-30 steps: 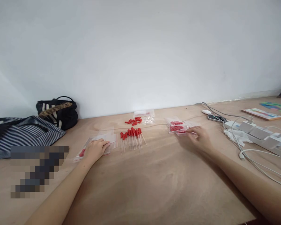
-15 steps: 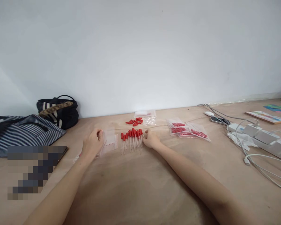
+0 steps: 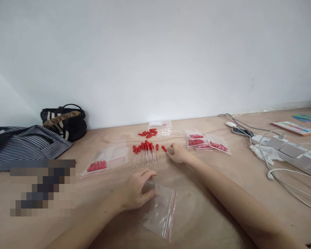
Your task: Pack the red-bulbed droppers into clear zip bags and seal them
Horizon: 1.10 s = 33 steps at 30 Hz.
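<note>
Dropper (image 3: 164, 149) now apart, diagonal, bulb leftward

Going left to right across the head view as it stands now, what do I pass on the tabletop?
Striped bag → black bag → clear bag of red pieces → group of red-topped droppers → right hand → pile of filled bags → row of white chargers.
</note>
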Each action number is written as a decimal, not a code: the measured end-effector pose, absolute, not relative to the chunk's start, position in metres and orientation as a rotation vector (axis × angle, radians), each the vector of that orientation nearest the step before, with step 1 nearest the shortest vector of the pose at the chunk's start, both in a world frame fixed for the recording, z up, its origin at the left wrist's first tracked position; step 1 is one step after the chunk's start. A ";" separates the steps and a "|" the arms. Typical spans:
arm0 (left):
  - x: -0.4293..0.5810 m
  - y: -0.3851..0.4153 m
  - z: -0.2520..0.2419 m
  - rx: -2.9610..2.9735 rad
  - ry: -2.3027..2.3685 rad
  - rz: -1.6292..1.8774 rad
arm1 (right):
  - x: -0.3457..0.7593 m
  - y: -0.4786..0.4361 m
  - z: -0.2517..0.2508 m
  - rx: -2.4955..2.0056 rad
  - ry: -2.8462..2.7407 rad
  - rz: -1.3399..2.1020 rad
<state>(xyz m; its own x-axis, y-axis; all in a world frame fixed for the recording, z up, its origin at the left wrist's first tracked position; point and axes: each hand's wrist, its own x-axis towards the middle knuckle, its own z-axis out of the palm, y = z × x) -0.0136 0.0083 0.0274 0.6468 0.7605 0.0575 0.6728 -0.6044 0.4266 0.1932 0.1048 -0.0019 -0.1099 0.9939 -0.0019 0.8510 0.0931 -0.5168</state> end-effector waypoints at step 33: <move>0.031 0.001 -0.011 2.409 1.267 0.342 | 0.235 0.032 -0.026 -1.069 -1.037 1.197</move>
